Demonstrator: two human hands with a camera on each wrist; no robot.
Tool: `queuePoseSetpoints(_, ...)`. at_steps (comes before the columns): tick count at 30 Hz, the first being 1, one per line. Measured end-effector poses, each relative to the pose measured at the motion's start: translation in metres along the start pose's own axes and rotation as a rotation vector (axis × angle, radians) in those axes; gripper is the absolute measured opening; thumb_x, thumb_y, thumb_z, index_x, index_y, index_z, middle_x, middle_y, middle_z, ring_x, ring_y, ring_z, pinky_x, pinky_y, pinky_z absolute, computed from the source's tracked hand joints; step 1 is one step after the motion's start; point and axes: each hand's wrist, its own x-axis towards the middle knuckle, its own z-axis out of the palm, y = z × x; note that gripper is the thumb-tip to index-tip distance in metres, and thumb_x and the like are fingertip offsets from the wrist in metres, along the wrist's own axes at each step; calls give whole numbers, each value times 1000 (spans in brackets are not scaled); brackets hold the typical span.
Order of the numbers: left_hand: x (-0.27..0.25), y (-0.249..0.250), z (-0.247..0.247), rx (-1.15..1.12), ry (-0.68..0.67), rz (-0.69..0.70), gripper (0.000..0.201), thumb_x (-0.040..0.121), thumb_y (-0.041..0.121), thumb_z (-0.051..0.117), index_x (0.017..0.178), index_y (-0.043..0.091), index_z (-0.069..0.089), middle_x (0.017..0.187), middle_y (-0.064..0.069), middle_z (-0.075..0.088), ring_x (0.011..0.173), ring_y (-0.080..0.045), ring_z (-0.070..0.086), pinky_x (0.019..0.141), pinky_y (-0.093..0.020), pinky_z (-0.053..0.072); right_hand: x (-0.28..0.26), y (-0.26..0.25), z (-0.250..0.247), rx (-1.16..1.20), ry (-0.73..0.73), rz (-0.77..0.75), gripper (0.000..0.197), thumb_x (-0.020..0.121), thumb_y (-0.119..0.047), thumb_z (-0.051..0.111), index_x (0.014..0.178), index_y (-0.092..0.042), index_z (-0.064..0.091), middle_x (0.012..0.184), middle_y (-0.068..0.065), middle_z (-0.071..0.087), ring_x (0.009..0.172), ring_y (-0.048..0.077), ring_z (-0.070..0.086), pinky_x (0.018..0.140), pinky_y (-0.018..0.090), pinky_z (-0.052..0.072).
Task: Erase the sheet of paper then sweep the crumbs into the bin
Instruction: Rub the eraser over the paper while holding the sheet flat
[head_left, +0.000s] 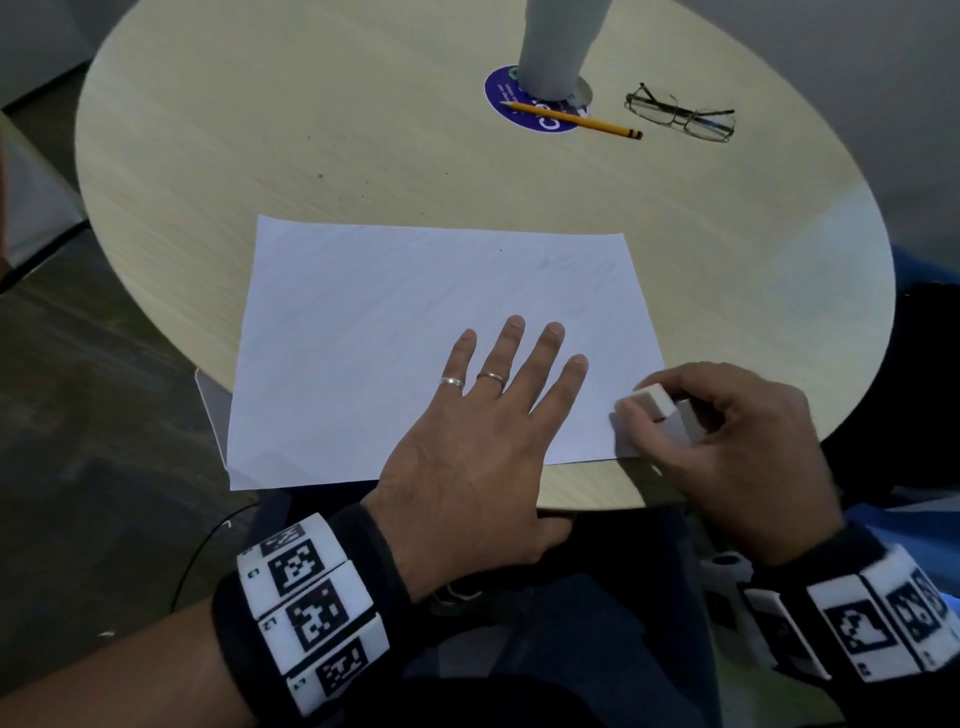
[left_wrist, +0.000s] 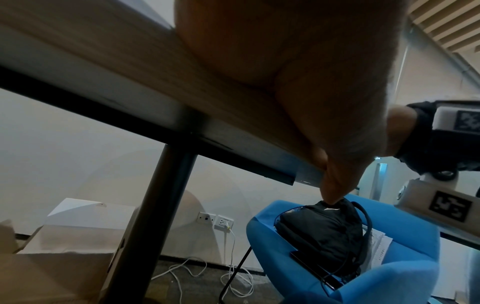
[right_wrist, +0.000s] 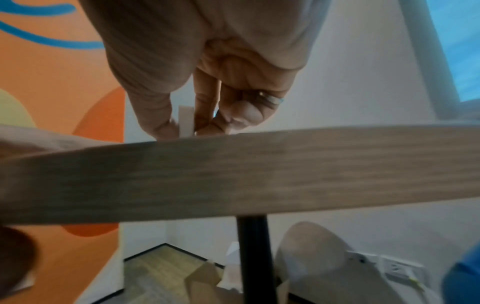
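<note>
A white sheet of paper lies on the round wooden table, its near left corner hanging past the rim. Faint pencil marks show near its far right. My left hand lies flat on the sheet with fingers spread, thumb hooked over the table edge. My right hand pinches a white eraser at the sheet's near right corner. In the right wrist view the eraser sits between thumb and fingers just above the table rim. No bin is in view.
A yellow pencil and a pair of glasses lie at the far side beside a grey column on a blue sticker. Under the table are a black leg, cardboard boxes, and a blue chair holding a black bag.
</note>
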Motion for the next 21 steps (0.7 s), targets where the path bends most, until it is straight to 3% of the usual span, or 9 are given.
queuePoseSetpoints(1,0,0,0,-3,2,3,120,81,83,48,168,18,-4,174,-12,-17,160,-36,-17,127,-63,0,1,-8,8,4,-26,-34,11,87,-31,82,82,-22,78,73,-14,69,64,5,59,63,34,50)
queuePoseSetpoints(3,0,-1,1,-1,0,4,121,81,83,48,168,18,-5,174,-11,-17,160,-36,-18,127,-62,0,2,-7,16,57,-51,-6,9,87,-25,82,81,-24,75,66,-11,67,58,8,58,57,30,47)
queuePoseSetpoints(6,0,-1,1,-2,-3,0,121,81,83,46,167,18,-8,173,-12,-20,159,-36,-20,126,-62,0,4,14,5,217,-15,177,15,86,-11,83,78,-20,73,64,-1,70,55,19,63,54,39,55)
queuePoseSetpoints(10,0,0,1,0,-8,3,122,80,82,48,168,18,-6,173,-12,-19,159,-37,-19,126,-63,1,6,6,6,94,33,32,10,88,-15,85,83,-17,77,74,-8,73,65,13,64,64,34,54)
queuePoseSetpoints(12,0,-1,0,-3,1,0,121,79,82,50,168,18,-2,175,-12,-14,160,-36,-15,127,-63,3,2,-9,21,41,-1,-85,10,90,-23,81,84,-17,77,74,-5,71,67,18,61,66,34,50)
queuePoseSetpoints(17,0,-1,-1,-11,-9,3,120,81,82,46,168,18,-6,174,-11,-19,159,-36,-19,126,-62,1,11,25,8,91,26,71,18,87,-18,79,73,-14,68,67,-1,64,67,28,61,68,45,53)
queuePoseSetpoints(21,0,0,-1,1,-14,2,122,81,84,47,168,17,-5,174,-11,-18,159,-36,-19,126,-62,1,7,3,15,62,47,-17,15,89,-17,80,76,-16,72,71,0,69,69,26,62,67,43,52)
